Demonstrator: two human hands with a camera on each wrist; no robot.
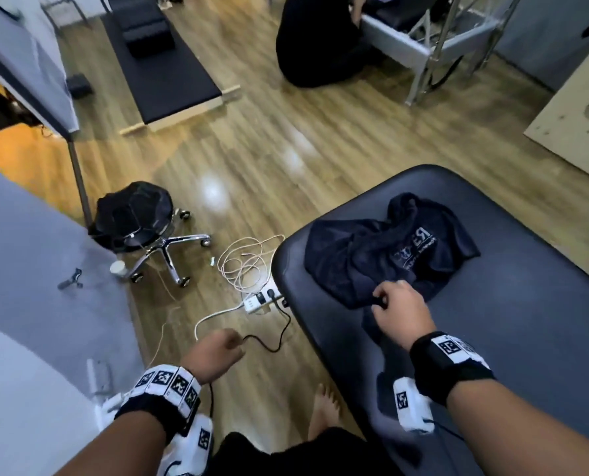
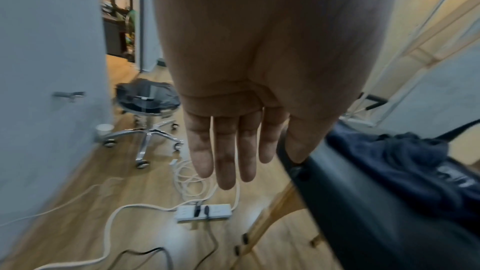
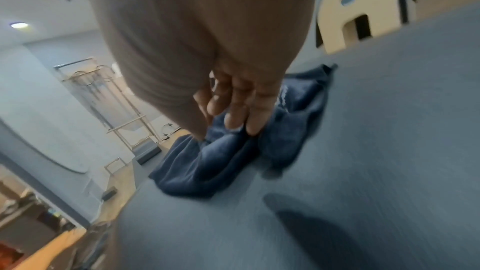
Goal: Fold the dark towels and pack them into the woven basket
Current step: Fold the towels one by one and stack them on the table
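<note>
One dark navy towel (image 1: 372, 259) with white lettering lies crumpled on the black padded table (image 1: 512, 338). My right hand (image 1: 380, 300) is at the towel's near edge, with thumb and curled fingers pinching the cloth. The right wrist view shows that hand (image 3: 221, 128) with its fingertips pressed into the bunched towel (image 3: 207, 167) on the table (image 3: 363, 151). My left hand (image 1: 233, 345) hangs over the floor, left of the table. The left wrist view shows this hand (image 2: 233, 161) with straight fingers, holding nothing, the towel (image 2: 389, 161) off to its right. No woven basket is in view.
A white power strip (image 1: 262, 300) and coiled cables (image 1: 245, 262) lie on the wood floor by the table's left edge. A wheeled stool (image 1: 138, 214) and a paper cup (image 1: 119, 268) stand further left. A grey surface (image 1: 28, 269) borders the left. Another person (image 1: 320, 39) crouches far off.
</note>
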